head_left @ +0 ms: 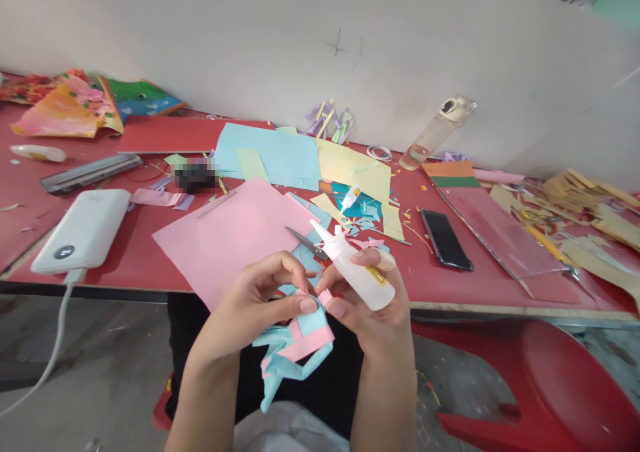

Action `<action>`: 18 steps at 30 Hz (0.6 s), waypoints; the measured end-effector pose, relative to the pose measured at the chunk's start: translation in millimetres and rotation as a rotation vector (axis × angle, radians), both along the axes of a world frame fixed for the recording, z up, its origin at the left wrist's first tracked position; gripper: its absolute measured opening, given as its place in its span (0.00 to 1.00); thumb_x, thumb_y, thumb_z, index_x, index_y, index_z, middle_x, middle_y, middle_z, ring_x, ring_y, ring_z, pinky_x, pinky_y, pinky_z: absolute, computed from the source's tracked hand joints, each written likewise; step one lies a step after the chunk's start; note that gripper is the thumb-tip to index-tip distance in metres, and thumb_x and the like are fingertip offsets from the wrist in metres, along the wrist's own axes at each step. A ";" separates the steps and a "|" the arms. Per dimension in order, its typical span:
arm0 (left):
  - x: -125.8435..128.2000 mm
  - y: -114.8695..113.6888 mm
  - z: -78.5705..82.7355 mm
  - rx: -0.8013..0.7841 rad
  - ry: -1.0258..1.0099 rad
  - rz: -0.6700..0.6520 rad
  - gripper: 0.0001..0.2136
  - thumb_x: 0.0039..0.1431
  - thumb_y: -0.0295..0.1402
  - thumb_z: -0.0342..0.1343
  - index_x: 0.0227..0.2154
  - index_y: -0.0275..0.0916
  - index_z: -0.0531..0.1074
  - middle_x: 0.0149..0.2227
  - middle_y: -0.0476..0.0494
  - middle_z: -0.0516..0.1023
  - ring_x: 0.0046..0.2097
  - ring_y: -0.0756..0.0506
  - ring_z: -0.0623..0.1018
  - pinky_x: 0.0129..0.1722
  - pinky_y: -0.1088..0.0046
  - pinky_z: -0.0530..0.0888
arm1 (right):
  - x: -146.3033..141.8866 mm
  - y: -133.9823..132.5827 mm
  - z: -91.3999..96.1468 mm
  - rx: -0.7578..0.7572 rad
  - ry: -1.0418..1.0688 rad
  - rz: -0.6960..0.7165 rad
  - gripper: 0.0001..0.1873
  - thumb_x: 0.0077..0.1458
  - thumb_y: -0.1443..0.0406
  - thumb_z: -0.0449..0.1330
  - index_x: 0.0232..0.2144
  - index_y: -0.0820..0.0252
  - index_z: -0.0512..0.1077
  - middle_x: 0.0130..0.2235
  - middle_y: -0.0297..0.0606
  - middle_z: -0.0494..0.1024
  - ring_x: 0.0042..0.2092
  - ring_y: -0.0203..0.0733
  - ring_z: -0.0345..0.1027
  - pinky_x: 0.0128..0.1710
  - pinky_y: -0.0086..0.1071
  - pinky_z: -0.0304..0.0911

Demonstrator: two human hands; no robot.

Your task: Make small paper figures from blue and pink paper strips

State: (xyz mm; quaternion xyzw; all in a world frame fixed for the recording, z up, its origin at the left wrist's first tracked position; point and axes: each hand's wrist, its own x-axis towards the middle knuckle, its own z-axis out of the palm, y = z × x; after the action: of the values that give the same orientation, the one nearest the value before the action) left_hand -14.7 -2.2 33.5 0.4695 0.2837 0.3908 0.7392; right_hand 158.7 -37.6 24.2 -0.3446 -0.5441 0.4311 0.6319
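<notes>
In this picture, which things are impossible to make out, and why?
Head view:
Small black object: blurred by pixelation.
Print on yellow label of white translucent plastic bottle: too small.
Dark metal scissors: handle end partly hidden behind right hand.
Red plastic chair: cut by bottom edge.

Paper craft (314, 343) pt-hidden, blk item (195, 177) pixelated, cable (61, 334) cut off L

On the red tabletop (435, 292), a large pink paper sheet (235, 232) is laid, with a white rectangular plastic power bank (83, 229) to its left and a light-blue rectangular paper panel (280, 152) behind. Farther right, a black rectangular phone (447, 240) is set (a clear cylindrical bottle (433, 135) is placed behind it). In front, a blue-and-pink folded-paper piece (313, 342) is held in the left hand (265, 295), a white plastic squeeze bottle (356, 271) in the right hand (380, 329).
</notes>
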 end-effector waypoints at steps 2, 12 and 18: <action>-0.7 0.4 -1.2 0.010 0.001 0.001 0.10 0.56 0.32 0.70 0.27 0.39 0.73 0.29 0.51 0.73 0.29 0.53 0.70 0.25 0.83 0.69 | -0.8 -0.5 0.4 0.008 0.005 -0.013 0.20 0.58 0.66 0.70 0.48 0.48 0.68 0.35 0.33 0.84 0.34 0.41 0.79 0.34 0.36 0.77; -5.4 9.5 -7.9 0.120 0.189 0.147 0.09 0.59 0.37 0.68 0.29 0.40 0.75 0.31 0.48 0.74 0.33 0.49 0.74 0.26 0.77 0.71 | 33.5 -1.1 -12.6 -0.052 -0.228 -0.506 0.06 0.65 0.60 0.62 0.40 0.51 0.80 0.40 0.38 0.82 0.39 0.43 0.77 0.36 0.36 0.71; -4.5 13.1 -9.9 0.142 0.271 0.227 0.10 0.57 0.38 0.67 0.29 0.39 0.74 0.32 0.47 0.74 0.32 0.49 0.73 0.26 0.78 0.71 | 81.2 4.6 -43.3 -0.116 -0.801 -0.621 0.17 0.67 0.57 0.57 0.54 0.52 0.77 0.54 0.45 0.80 0.57 0.53 0.73 0.53 0.45 0.69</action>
State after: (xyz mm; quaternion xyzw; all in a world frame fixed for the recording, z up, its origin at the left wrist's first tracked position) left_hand -19.2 10.9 23.6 0.5338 0.4036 0.4236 0.6105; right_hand 239.8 -33.0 -19.1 -0.6628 -0.5908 0.0867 0.4518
